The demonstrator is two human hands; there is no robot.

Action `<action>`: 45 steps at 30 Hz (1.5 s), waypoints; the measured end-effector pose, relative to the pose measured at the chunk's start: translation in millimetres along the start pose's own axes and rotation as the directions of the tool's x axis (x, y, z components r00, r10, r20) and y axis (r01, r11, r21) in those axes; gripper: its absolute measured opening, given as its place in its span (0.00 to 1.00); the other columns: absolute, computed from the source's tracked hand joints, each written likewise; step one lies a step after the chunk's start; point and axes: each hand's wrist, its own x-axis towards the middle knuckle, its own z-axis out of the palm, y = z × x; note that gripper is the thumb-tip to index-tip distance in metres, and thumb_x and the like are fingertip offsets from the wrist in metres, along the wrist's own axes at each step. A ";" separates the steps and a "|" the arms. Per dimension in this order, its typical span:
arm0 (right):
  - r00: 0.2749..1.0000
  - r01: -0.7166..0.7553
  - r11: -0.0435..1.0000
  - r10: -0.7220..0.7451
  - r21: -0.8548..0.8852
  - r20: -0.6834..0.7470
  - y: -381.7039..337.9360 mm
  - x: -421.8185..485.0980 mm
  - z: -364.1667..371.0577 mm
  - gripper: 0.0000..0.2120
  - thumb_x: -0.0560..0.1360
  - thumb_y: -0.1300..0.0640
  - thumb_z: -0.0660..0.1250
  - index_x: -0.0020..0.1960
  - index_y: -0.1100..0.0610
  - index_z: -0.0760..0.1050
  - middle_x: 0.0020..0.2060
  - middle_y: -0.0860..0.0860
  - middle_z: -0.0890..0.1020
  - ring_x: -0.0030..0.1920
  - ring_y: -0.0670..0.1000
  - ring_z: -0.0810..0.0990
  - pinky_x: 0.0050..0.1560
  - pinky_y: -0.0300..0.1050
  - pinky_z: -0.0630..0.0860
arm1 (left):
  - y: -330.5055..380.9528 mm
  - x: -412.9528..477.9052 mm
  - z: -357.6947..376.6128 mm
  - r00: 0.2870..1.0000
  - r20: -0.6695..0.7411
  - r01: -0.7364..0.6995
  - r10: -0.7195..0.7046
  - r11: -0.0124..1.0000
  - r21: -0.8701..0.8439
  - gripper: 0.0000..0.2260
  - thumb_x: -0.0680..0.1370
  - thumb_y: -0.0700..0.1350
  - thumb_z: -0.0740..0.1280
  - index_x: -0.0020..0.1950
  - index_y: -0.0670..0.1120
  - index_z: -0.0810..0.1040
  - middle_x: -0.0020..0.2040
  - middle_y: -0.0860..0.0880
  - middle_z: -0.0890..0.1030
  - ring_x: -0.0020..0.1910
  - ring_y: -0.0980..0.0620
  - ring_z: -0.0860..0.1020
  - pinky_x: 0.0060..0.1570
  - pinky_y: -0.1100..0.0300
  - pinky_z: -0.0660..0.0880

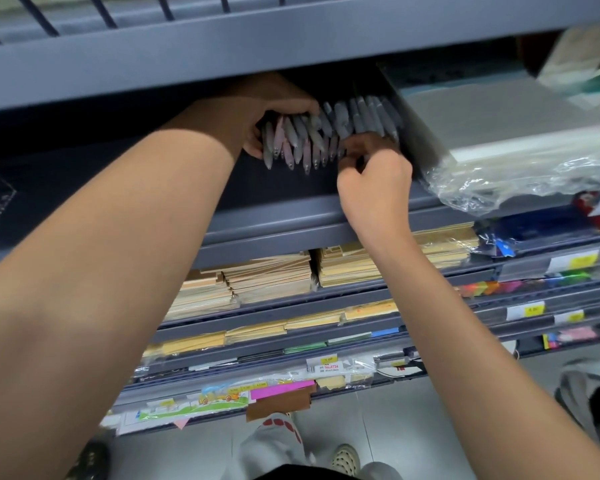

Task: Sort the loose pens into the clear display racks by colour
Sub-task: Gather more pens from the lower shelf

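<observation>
Pens [293, 142] bundled, tips toward camera; both hands gripping.

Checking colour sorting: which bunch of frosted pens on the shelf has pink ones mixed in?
The bunch of frosted pens the left hand grips, tips toward the camera; the row to its right, beside the clear divider, looks all grey.

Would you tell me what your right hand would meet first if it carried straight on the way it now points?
Most likely the grey pens lying just ahead of the right hand, deeper in the shelf; how near they are is unclear.
</observation>
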 end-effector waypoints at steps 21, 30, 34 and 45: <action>1.000 0.011 0.998 -0.009 0.068 -0.019 3.6 1.2 -1.1 0.09 0.70 0.63 0.61 0.46 0.57 0.78 0.35 0.52 0.79 0.35 0.54 0.74 0.37 0.40 0.66 | 13.1 14.3 -2.8 0.989 0.136 0.026 -0.051 0.983 0.183 0.12 0.78 0.50 0.70 0.47 0.40 0.82 0.48 0.39 0.81 0.53 0.43 0.77 0.63 0.47 0.75; 0.999 -0.030 0.994 0.034 0.106 -0.037 1.9 0.6 -2.6 0.08 0.69 0.63 0.61 0.43 0.58 0.78 0.36 0.54 0.81 0.37 0.57 0.77 0.37 0.46 0.72 | 33.8 16.0 13.2 0.970 0.174 0.057 -0.169 0.854 0.517 0.25 0.78 0.43 0.62 0.23 0.35 0.80 0.27 0.35 0.79 0.19 0.40 0.77 0.19 0.55 0.75; 0.996 -0.064 0.990 0.071 0.129 -0.050 1.2 0.9 -3.2 0.08 0.67 0.64 0.60 0.43 0.64 0.77 0.33 0.59 0.80 0.34 0.61 0.78 0.35 0.54 0.77 | 25.9 18.7 8.9 0.964 0.223 0.019 -0.145 0.874 0.486 0.25 0.80 0.47 0.60 0.28 0.39 0.84 0.26 0.39 0.79 0.25 0.42 0.76 0.27 0.58 0.77; 0.998 -0.054 0.977 0.047 -0.205 -0.042 -25.2 51.9 -7.5 0.11 0.76 0.54 0.62 0.51 0.56 0.81 0.49 0.55 0.84 0.54 0.59 0.81 0.49 0.43 0.73 | 4.3 25.2 9.5 0.993 0.119 -0.055 -0.006 0.864 0.501 0.28 0.79 0.46 0.59 0.22 0.36 0.80 0.25 0.34 0.79 0.16 0.41 0.76 0.16 0.57 0.73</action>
